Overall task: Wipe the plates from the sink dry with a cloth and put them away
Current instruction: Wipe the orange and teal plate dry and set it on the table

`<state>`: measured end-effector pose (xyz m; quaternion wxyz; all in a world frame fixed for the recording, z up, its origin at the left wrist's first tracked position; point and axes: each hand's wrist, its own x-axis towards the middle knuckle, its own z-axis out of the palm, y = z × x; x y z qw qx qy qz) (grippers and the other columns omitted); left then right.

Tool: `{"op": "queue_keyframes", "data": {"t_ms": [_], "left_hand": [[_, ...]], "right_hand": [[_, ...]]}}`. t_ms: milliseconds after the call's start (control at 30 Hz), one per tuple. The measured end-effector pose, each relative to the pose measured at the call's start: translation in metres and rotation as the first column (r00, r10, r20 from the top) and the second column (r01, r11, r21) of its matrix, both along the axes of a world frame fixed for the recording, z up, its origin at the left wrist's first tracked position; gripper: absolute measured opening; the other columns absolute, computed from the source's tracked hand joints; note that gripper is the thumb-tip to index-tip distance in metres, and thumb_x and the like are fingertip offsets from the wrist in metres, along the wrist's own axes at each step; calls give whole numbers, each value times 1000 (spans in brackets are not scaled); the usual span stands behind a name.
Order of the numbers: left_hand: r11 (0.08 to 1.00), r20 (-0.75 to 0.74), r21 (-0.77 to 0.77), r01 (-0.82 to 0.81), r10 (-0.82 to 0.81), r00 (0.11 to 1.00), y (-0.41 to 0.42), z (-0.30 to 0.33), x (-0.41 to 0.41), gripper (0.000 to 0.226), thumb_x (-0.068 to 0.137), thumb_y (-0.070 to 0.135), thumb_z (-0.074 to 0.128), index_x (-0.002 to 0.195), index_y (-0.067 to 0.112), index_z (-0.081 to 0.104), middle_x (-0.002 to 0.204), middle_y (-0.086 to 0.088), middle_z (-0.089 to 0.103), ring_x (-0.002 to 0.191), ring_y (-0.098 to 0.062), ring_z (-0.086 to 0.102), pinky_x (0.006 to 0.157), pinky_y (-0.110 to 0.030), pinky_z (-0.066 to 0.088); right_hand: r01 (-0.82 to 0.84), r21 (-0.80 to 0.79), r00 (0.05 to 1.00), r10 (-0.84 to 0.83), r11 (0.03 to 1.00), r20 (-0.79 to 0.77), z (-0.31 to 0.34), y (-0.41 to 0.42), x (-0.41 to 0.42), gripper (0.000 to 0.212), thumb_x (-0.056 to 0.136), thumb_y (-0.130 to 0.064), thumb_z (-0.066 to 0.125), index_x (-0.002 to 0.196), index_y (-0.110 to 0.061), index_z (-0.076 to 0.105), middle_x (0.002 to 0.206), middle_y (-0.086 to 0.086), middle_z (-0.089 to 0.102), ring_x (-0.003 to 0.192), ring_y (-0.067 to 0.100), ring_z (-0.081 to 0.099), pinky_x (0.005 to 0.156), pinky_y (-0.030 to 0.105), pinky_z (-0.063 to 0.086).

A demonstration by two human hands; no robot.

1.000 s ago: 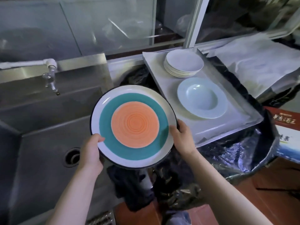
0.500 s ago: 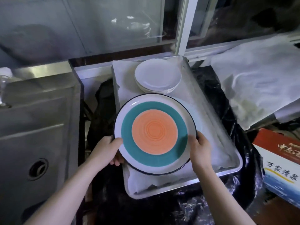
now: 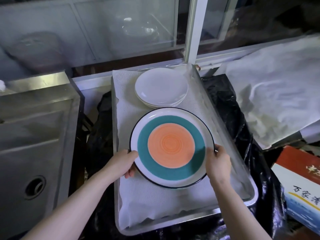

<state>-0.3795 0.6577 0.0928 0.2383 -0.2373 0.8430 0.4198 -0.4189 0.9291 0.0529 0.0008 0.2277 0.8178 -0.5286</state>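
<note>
A large plate (image 3: 171, 148) with an orange centre, a teal ring and a dark-edged white rim is over the metal tray (image 3: 190, 220). My left hand (image 3: 121, 164) grips its left edge, thumb on top. My right hand (image 3: 217, 164) grips its right edge. The plate covers the pale blue plate that lay on the tray. Whether it rests on that plate or hovers above it, I cannot tell. A stack of white plates (image 3: 161, 89) stands at the tray's far end. White cloth (image 3: 155, 203) lines the tray.
The steel sink (image 3: 32, 139) with its drain (image 3: 34, 187) is to the left. Black plastic sheeting (image 3: 230, 110) surrounds the tray. White crumpled cloth (image 3: 277, 94) lies at the right. A printed box (image 3: 301, 189) sits at the lower right. Windows run along the back.
Both hands carried the coloured plate from above the sink rightward to over the tray, covering the pale blue plate. In the last half second it hardly moved.
</note>
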Motion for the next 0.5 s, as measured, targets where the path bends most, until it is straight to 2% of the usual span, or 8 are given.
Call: {"op": "queue_keyframes", "data": {"t_ms": [100, 200, 300, 367, 500], "left_hand": [[999, 49, 29, -36, 34, 998, 1, -5, -4, 28, 91, 29, 41, 77, 8, 54, 43, -1, 49, 35, -11, 37, 41, -20, 28], [1000, 25, 10, -27, 27, 999, 2, -10, -6, 26, 91, 29, 42, 71, 13, 44, 43, 3, 37, 36, -10, 32, 41, -21, 24], [999, 27, -22, 45, -45, 999, 3, -15, -6, 31, 91, 33, 41, 66, 15, 38, 42, 5, 35, 37, -11, 32, 46, -24, 25], [998, 29, -20, 57, -56, 998, 2, -17, -8, 32, 92, 34, 40, 67, 14, 39, 42, 6, 36, 38, -12, 33, 48, -25, 25], [992, 46, -84, 96, -92, 995, -1, -18, -10, 42, 95, 37, 38, 62, 11, 44, 38, 2, 43, 39, -14, 38, 48, -24, 31]], "right_hand": [[0, 59, 1000, 1, 998, -17, 0, 3, -8, 21, 91, -22, 46, 103, -16, 62, 67, -3, 59, 60, 20, 50, 56, 26, 38], [-21, 82, 999, 23, 996, -31, 1, 2, -12, 11, 91, -18, 45, 90, -21, 56, 66, -4, 55, 64, 26, 50, 61, 30, 43], [0, 96, 997, 7, 995, -78, 1, 2, -15, 12, 91, -15, 46, 90, -22, 56, 73, 3, 63, 66, 29, 55, 63, 32, 43], [14, 109, 995, -4, 994, -98, 1, 2, -18, 14, 91, -14, 47, 89, -19, 59, 70, 2, 63, 64, 28, 54, 61, 31, 41], [15, 150, 991, 5, 989, -133, -1, 0, -19, 19, 87, -13, 45, 70, -11, 53, 57, 9, 50, 56, 29, 39, 53, 33, 35]]}}
